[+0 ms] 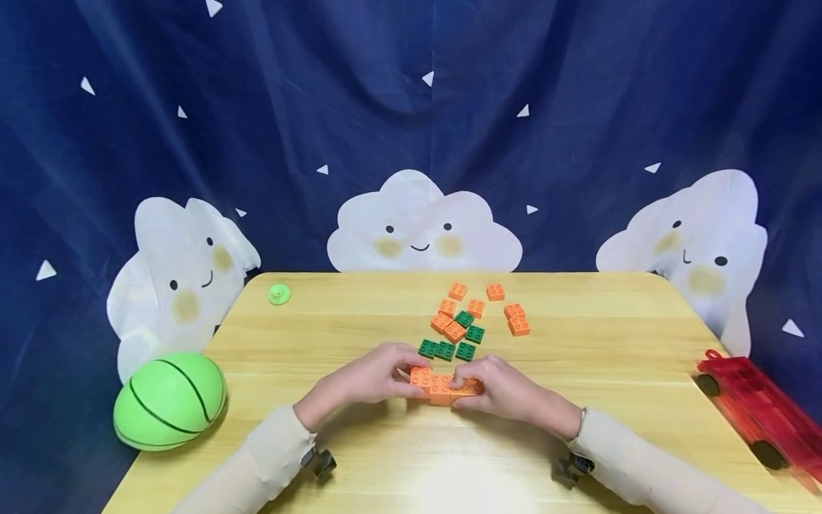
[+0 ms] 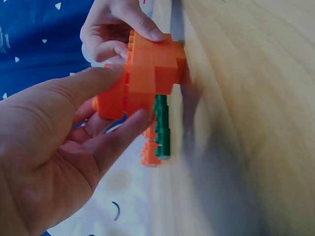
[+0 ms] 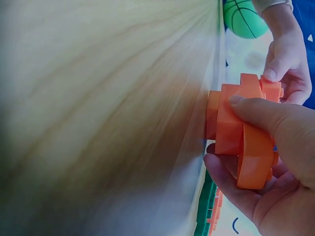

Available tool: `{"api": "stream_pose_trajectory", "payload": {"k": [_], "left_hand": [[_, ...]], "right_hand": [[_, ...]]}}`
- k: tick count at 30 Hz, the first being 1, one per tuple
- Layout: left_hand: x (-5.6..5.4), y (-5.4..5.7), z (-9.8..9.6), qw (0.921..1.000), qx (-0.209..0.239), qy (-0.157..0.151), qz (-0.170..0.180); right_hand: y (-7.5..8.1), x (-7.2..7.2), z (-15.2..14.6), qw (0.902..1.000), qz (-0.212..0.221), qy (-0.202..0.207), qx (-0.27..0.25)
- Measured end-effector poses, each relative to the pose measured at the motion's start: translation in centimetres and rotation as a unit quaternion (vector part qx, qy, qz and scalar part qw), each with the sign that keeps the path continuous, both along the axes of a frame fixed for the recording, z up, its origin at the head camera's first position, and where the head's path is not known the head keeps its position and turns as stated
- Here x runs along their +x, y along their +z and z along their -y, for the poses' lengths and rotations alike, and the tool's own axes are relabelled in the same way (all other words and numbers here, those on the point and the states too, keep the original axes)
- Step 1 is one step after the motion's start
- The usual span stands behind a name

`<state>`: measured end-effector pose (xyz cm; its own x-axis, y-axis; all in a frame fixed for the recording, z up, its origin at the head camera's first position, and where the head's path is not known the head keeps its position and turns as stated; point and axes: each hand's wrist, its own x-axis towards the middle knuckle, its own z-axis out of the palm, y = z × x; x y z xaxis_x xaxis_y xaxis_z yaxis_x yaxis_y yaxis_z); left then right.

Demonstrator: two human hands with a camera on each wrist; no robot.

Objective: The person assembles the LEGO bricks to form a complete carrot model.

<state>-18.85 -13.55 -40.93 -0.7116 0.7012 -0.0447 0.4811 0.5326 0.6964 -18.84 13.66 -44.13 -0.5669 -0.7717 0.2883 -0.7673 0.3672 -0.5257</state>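
Observation:
Several orange toy building bricks [image 1: 441, 390] are joined in a stepped block near the middle of the table. At its left end, my left hand [image 1: 375, 373] pinches an upper orange brick [image 2: 111, 98] between thumb and fingers; a thin gap shows along that brick in the left wrist view. My right hand [image 1: 504, 389] grips the block's right end, its thumb lying on the side of an orange brick [image 3: 229, 123] in the right wrist view. Just beyond the hands lie several loose green bricks [image 1: 445, 350]. Loose orange bricks [image 1: 454, 332] are scattered behind and among them.
A green ball [image 1: 170, 401] with black lines sits at the table's left edge. At the far left corner is a small green duck toy [image 1: 279, 294]. A translucent red toy car [image 1: 764, 414] stands along the right edge of the wooden table [image 1: 359, 314].

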Motion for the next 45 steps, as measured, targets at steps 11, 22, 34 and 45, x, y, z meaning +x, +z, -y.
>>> {"api": "stream_pose_trajectory", "payload": {"k": [11,22,34,45], "left_hand": [[-0.7,-1.3,0.4,0.9913,0.082,0.025,0.100],[-0.7,-1.8,0.5,0.9819,0.129,0.018,0.137],[-0.8,-2.0,0.2,0.9781,0.135,0.028,0.156],[-0.7,-2.1,0.3,0.9754,0.139,0.032,0.168]], "right_hand": [[-0.1,-0.2,0.0,1.0000,0.002,0.001,0.002],[-0.3,-0.3,0.0,1.0000,-0.002,0.002,-0.003],[-0.4,-0.2,-0.2,1.0000,-0.001,0.000,-0.009],[-0.3,-0.1,0.0,0.9999,0.002,-0.002,-0.012]]}}
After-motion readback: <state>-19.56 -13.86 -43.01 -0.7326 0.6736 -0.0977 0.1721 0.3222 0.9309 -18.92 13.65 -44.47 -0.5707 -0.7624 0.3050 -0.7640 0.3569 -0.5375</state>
